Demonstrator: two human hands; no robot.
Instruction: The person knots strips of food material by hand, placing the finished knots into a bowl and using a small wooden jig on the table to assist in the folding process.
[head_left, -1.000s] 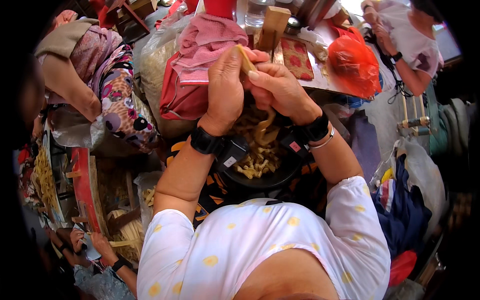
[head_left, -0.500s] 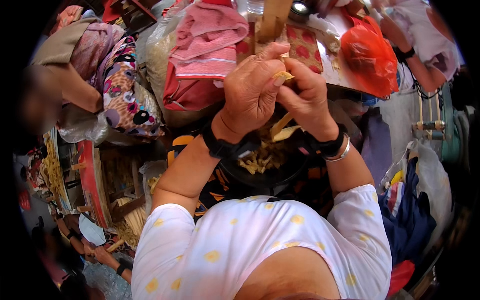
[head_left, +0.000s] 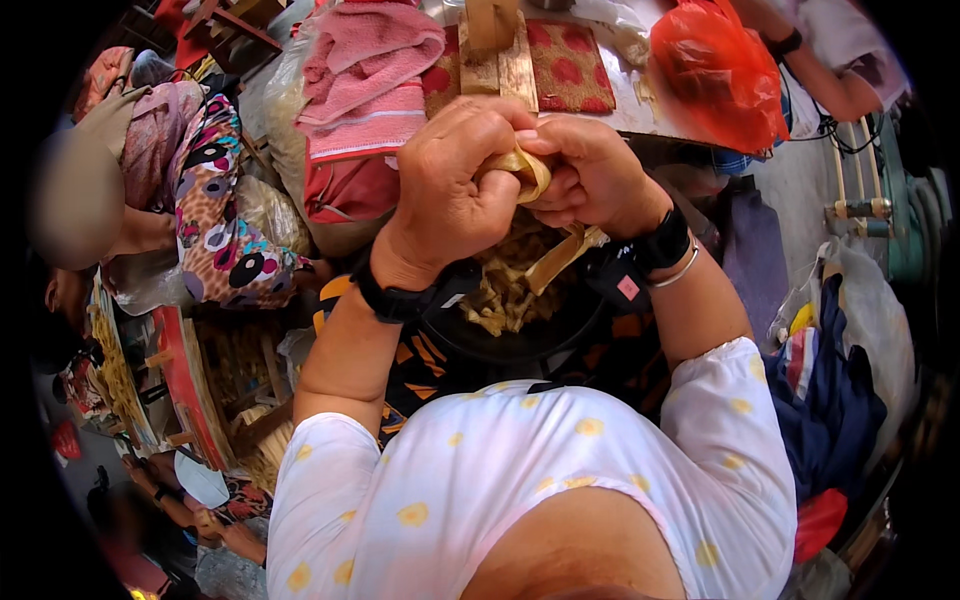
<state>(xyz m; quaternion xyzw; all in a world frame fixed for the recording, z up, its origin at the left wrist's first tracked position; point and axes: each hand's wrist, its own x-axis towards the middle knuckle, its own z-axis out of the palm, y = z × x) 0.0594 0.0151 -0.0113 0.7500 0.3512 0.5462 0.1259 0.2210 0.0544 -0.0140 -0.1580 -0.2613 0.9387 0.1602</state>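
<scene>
A broad, pale yellow strip (head_left: pixel 532 172) is bent into a loop between my two hands. My left hand (head_left: pixel 455 185) is closed on it, thumb and curled fingers at the loop's left side. Curled tight as well, my right hand (head_left: pixel 600 170) pinches the strip from the right; its fingertips meet those of the left. Below the hands a flat yellowish length (head_left: pixel 562 260) slants down; I cannot tell whether it belongs to the same strip. Under it sits a dark round basin (head_left: pixel 520 350) holding many curled yellowish pieces (head_left: pixel 508 298).
Ahead stands a wooden post (head_left: pixel 493 28) beside a red-spotted mat (head_left: pixel 575 65). A pink towel (head_left: pixel 370 65) lies left, a red plastic bag (head_left: pixel 715 80) right. Navy cloth (head_left: pixel 820 390) hangs at my right. Other people work at left and far right.
My hands have come lower in the picture and closer together. The strip, earlier only a small piece at my fingertips, now shows as a wider loop. The whole view has shifted slightly.
</scene>
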